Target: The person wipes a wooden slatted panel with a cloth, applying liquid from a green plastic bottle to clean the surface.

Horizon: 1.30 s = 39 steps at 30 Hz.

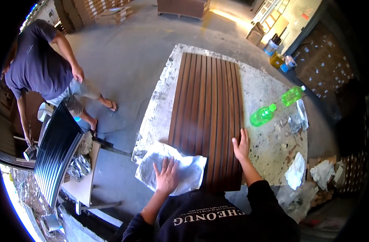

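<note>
A: Where is the panel (204, 121)?
B: Flat on the desk (269, 151), its long sides running away from the person. It is brown, with dark grooves along its length.

A: And the left hand (166, 177)?
B: It lies on a white cloth (190, 169). The fingers are open and spread over the cloth, not curled around it.

A: How does the cloth sit?
B: Rumpled, over the near left corner of the panel and out past its left side.

A: What about the right hand (242, 146)?
B: It is at the panel's right edge, toward the near end. The fingers are open, nearly straight, with the thumb apart. I can't tell how firmly they touch the edge.

A: What else is on the desk?
B: To the right of the panel, two green bottles: the nearer one (262, 115) leaning over, and the farther one (292, 96) close to the desk's right edge. Clear plastic (296, 119) lies just beside them, and a crumpled white wad (295, 171) rests at the near right edge.

A: Anyone nearby?
B: On the left, well apart from the desk, a co-worker (43, 60) in a dark shirt stands bent beside a glossy black ribbed panel (61, 147).
</note>
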Available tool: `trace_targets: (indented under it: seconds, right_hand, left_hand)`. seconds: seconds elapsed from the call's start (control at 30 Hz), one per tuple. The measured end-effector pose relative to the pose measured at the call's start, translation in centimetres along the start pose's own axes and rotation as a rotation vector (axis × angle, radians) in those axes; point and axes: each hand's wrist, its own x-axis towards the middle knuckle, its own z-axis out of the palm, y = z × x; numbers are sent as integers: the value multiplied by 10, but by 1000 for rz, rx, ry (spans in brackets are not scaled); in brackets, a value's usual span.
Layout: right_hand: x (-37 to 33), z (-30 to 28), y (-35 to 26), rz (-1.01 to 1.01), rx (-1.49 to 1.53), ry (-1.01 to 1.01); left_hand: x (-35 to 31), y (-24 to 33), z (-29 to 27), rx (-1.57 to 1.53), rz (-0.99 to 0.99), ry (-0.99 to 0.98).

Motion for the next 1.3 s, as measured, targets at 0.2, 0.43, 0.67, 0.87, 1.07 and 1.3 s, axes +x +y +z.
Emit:
trace_targets:
  seconds: [0.2, 0.43, 0.67, 0.87, 1.07, 1.3]
  right_hand:
    - [45, 4, -27, 23, 105, 80]
    - [55, 27, -50, 149, -174, -4]
    - [59, 25, -44, 90, -101, 16]
    - [60, 18, -49, 119, -155, 45]
    - [64, 20, -54, 106, -162, 21]
    - [67, 18, -46, 98, -165, 58]
  left_hand:
    - [-9, 9, -16, -22, -34, -73]
    - [112, -1, -28, 56, -35, -17]
    - [289, -29, -22, 195, 137, 107]
    - [454, -38, -30, 281, 156, 95]
    - [472, -30, -20, 324, 81, 113]
    - [235, -13, 5, 226, 120, -80]
